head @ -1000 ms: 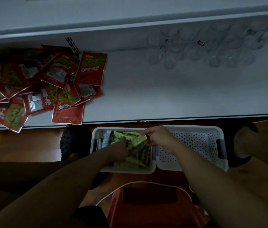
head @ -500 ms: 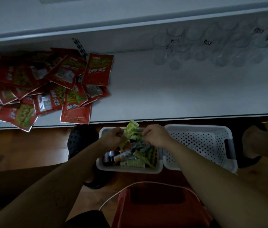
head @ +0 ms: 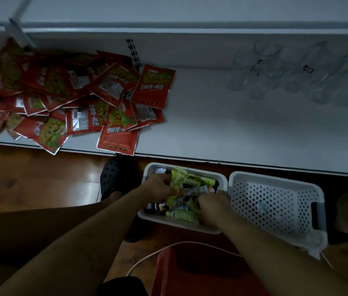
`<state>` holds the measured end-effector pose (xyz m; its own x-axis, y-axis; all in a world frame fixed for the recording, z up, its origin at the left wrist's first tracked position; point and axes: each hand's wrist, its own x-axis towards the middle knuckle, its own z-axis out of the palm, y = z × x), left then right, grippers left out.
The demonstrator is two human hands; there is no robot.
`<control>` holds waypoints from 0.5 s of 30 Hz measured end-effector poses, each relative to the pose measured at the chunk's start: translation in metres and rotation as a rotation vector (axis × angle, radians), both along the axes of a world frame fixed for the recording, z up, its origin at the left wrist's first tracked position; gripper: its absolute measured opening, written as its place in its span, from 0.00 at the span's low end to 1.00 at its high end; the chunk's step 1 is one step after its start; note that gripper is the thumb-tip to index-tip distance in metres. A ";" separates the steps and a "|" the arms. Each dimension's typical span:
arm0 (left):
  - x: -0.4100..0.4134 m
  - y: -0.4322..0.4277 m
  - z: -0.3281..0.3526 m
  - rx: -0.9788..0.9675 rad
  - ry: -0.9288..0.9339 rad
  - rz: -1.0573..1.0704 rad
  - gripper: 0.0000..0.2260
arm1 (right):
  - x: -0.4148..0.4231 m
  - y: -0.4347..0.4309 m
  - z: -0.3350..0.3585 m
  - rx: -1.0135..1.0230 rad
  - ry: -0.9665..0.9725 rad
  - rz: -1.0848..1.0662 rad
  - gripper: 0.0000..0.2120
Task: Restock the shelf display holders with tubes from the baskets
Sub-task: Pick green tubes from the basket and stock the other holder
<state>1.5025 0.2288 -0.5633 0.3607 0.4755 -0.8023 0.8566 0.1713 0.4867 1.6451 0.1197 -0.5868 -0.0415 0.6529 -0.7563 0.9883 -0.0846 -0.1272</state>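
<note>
Tubes (head: 192, 190) fill the basket under both of your hands, and your grip is already in among them. Your left hand (head: 158, 188) has its fingers curled round a small bunch of yellow-green ones at the far left of the heap. Their free ends point away from you, toward the shelf. Your right hand (head: 212, 207) sits knuckles-up on the near right of the heap with its fingertips buried, so you cannot tell whether it has closed on anything.

The rest of the tubes lie jumbled and mostly flat. Several have their long axes running across the full basket (head: 177, 223) from left to right, so I judge each will need turning on end before it can drop into a holder.

Just beside that basket, on its right, stands the empty basket (head: 275, 210), the two rims almost touching.

What the coming move turns on is this: the clear display holders (head: 292, 75) stand at the back right of the white shelf (head: 233, 129), up and to the right of both hands and well apart from them. Your right hand is the nearer. The bunch in your left would have to cross over it or be passed across.

Red packets (head: 72, 99) crowd the left of the shelf, away from that path.
</note>
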 end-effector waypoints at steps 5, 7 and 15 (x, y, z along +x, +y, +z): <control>-0.009 0.006 0.000 0.017 -0.010 0.005 0.05 | 0.007 0.000 -0.018 -0.093 0.265 -0.278 0.08; -0.014 0.009 -0.001 0.025 -0.015 0.048 0.08 | 0.012 0.007 -0.017 -0.125 0.473 -0.523 0.13; -0.022 0.014 -0.007 0.083 -0.043 0.085 0.12 | 0.022 0.011 -0.006 -0.030 0.666 -0.783 0.06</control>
